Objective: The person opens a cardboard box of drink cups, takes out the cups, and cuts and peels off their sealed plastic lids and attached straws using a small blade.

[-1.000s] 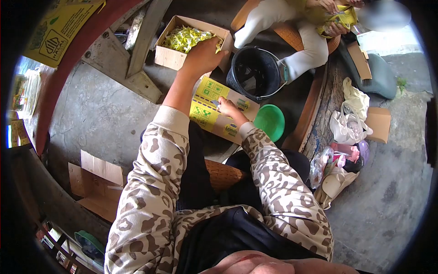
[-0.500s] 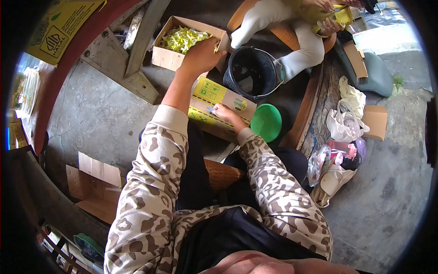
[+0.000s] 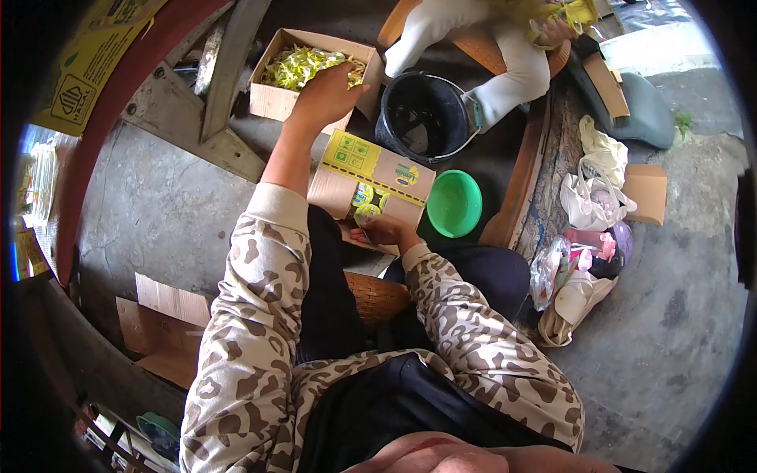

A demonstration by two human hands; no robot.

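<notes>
My left hand (image 3: 330, 96) reaches into a small cardboard box (image 3: 272, 101) holding a heap of thin yellow-green and white pieces (image 3: 298, 66). Its fingers curl down over the heap; what they grip is hidden. My right hand (image 3: 385, 230) is low against the near side of a yellow-and-brown printed carton (image 3: 406, 183). Its fingers curve around a small lidded plastic cup (image 3: 367, 213) with a yellow-green top. More cups of this kind (image 3: 381, 199) show through a gap in the carton.
A black bucket (image 3: 386, 130) stands beyond the carton, beside a green bowl (image 3: 455, 203). Another person's pale trousers (image 3: 512, 71) are close behind the bucket. Bags (image 3: 591, 203) lie at right; an open cardboard box (image 3: 169, 331) sits at left.
My right hand has moved from the carton's top down to its near edge. The carton now shows a gap with cups in it. My left hand stays at the box.
</notes>
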